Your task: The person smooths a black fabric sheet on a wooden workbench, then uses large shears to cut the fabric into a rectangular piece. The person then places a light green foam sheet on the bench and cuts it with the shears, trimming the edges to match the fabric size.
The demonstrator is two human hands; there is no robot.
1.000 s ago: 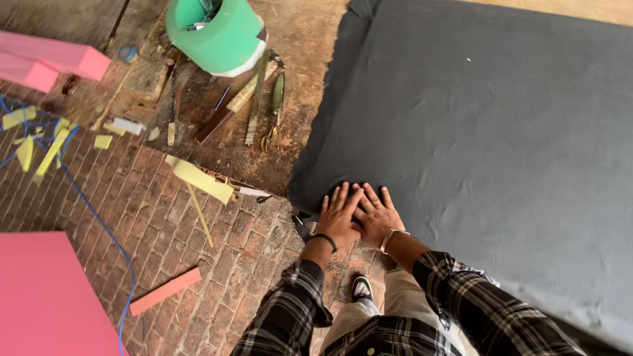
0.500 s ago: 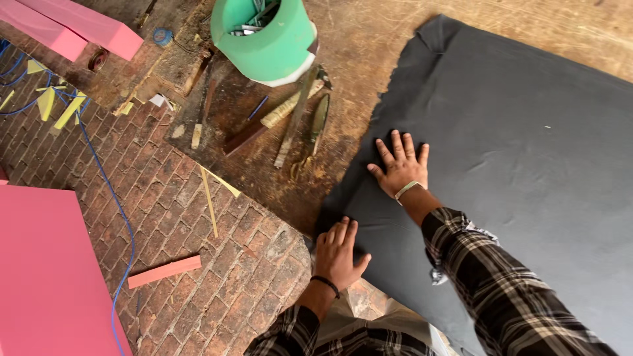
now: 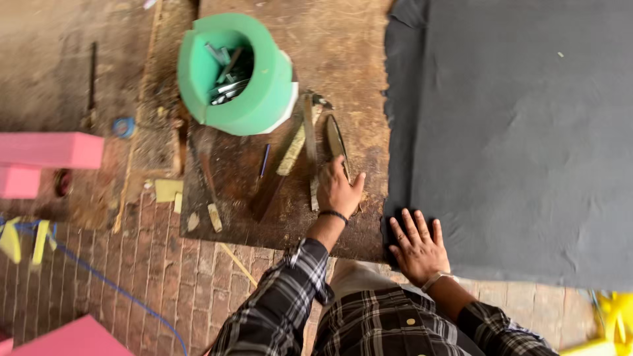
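Two hands work low over a floor of brick and a worn wooden board (image 3: 343,39). The left hand (image 3: 337,190) reaches forward onto the board and lies over the handle end of a long knife (image 3: 336,142), whose blade points away from the person; the fingers curl down around it, but the hand hides the handle, so I cannot tell whether the grip is closed. A dark band sits on that wrist. Just left of the knife lie a flat wooden stick (image 3: 292,150), a thin metal tool (image 3: 310,142) and a blue pen (image 3: 264,160), all side by side on the board.

The right hand (image 3: 417,245) lies flat and wide open, fingers spread, palm down on the near left corner of a large dark grey sheet (image 3: 521,138), holding nothing. The sheet covers the right side of the view, and its ragged left edge runs along the board.

Beyond the left hand stands a thick green foam cylinder (image 3: 254,99) filled with metal tools. Pink foam blocks (image 3: 49,150) lie at the far left, another pink slab (image 3: 72,337) at the lower left corner, with yellow scraps (image 3: 168,190) and a blue cord (image 3: 105,285) across the bricks. Both sleeves are dark plaid.
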